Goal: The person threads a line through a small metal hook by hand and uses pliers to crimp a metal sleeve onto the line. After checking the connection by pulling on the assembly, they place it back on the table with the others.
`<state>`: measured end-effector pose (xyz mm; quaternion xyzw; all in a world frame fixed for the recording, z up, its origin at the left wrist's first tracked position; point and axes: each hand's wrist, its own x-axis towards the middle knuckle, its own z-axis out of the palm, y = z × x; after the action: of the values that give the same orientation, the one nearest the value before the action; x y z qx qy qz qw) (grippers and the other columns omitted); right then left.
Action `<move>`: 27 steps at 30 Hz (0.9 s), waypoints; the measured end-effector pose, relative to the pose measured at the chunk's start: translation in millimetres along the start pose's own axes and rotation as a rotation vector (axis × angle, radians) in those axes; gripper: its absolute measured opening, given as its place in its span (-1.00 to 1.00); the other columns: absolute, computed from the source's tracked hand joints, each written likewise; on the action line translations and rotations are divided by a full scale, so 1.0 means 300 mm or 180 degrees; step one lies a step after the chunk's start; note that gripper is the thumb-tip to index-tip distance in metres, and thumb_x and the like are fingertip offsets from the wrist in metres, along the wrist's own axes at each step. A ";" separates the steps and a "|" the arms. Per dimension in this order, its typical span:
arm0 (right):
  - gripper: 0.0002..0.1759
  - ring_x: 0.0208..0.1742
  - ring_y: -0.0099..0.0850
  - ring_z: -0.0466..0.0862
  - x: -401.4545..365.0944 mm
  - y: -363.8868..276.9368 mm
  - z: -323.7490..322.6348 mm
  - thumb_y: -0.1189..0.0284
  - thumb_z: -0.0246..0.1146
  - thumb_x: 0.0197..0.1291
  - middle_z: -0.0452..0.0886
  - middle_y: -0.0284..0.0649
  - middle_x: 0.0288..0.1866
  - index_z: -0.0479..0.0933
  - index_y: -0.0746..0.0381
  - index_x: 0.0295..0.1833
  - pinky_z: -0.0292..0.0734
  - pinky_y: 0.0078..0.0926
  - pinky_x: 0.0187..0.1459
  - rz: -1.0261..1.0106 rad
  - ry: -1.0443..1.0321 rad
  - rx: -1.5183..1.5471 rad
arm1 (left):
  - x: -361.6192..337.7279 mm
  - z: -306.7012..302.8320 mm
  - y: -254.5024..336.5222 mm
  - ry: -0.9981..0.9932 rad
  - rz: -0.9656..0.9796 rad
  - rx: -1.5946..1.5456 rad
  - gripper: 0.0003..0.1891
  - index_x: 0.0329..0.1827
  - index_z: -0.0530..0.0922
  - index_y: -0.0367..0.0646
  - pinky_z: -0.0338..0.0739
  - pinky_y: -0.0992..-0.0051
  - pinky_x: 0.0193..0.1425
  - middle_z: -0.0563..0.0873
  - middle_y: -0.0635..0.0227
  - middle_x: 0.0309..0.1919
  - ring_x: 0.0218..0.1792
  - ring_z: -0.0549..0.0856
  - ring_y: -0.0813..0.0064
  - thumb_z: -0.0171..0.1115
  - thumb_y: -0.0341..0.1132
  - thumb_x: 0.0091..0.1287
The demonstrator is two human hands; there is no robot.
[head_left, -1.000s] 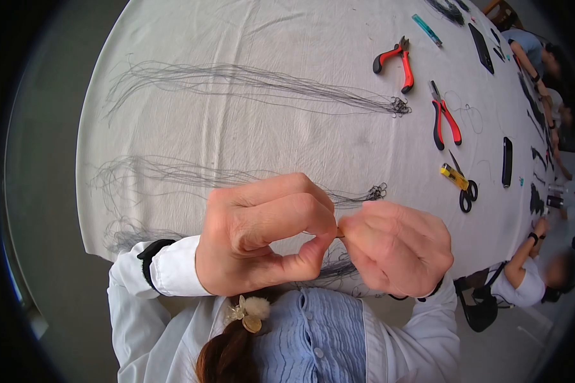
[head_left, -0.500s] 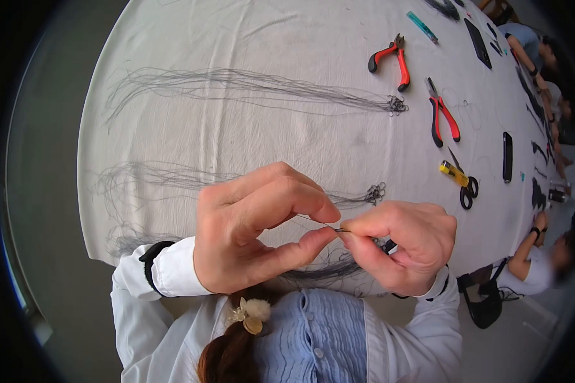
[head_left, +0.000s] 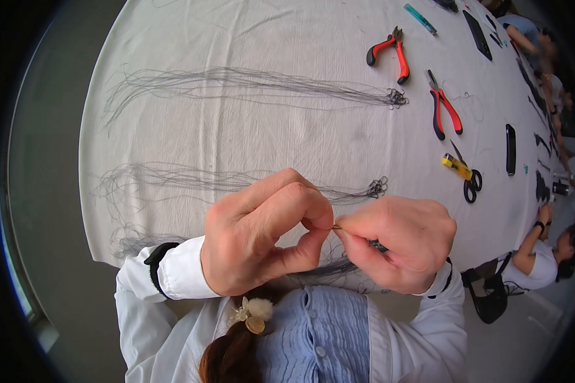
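Note:
My left hand (head_left: 268, 233) is closed, thumb and forefinger pinched together; the thin line in its grip is mostly hidden by the fingers. Touching its fingertips, my right hand (head_left: 399, 239) pinches a small, thin, dark piece (head_left: 337, 227) between thumb and forefinger. I cannot make out its exact shape. Behind my hands lies a bundle of thin dark lines (head_left: 172, 173) with curled, hook-like ends (head_left: 377, 187) at the right. Partly under my hands is another dark bundle (head_left: 329, 268).
Farther back on the white cloth (head_left: 287, 137) lies another line bundle (head_left: 255, 83). To the right are red-handled cutters (head_left: 390, 54), pliers (head_left: 444, 108), black scissors (head_left: 471, 185), a yellow-handled tool (head_left: 457, 167) and a teal cutter (head_left: 420, 19). Other people sit along the right edge.
My left thumb and forefinger have closed into a pinch, where a gap showed before. My right hand still pinches the small dark piece. The view has shifted slightly.

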<state>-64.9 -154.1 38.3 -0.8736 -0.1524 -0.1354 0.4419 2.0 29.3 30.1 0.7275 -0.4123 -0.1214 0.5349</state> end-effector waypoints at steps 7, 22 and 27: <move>-0.72 -0.55 -0.49 0.52 -0.011 0.037 0.023 0.61 0.27 -0.44 0.45 -0.33 -0.59 0.57 0.30 -0.40 0.40 -0.64 -0.65 -0.1061 0.0345 -0.0953 | -0.003 -0.003 0.008 -0.0133 -0.1125 -0.1204 -0.88 -0.35 0.46 -0.25 0.38 0.71 -0.37 0.53 0.41 -0.41 -0.42 0.47 0.69 0.23 -0.42 0.19; -0.79 -0.65 -0.49 0.51 0.005 0.036 -0.002 0.69 0.34 -0.27 0.44 -0.31 -0.64 0.54 0.31 -0.40 0.37 -0.59 -0.67 -0.0678 0.0289 -0.0719 | 0.014 -0.014 -0.011 -0.0279 -0.2309 -0.3269 -0.89 -0.21 0.56 -0.27 0.45 0.72 -0.18 0.61 0.46 -0.35 -0.30 0.55 0.74 0.24 -0.51 0.23; -0.82 -0.69 -0.48 0.51 0.005 0.013 -0.008 0.67 0.35 -0.20 0.45 -0.32 -0.67 0.50 0.26 -0.45 0.33 -0.57 -0.69 -0.0305 0.0167 -0.0506 | 0.012 -0.034 0.010 -0.0340 -0.1896 -0.2117 -0.88 -0.22 0.54 -0.31 0.48 0.68 -0.10 0.61 0.40 -0.32 -0.25 0.57 0.72 0.26 -0.56 0.20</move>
<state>-62.2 -158.1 37.3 -0.8938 -0.1711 -0.1909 0.3680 9.1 33.3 37.7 0.5957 -0.1504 -0.4334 0.6593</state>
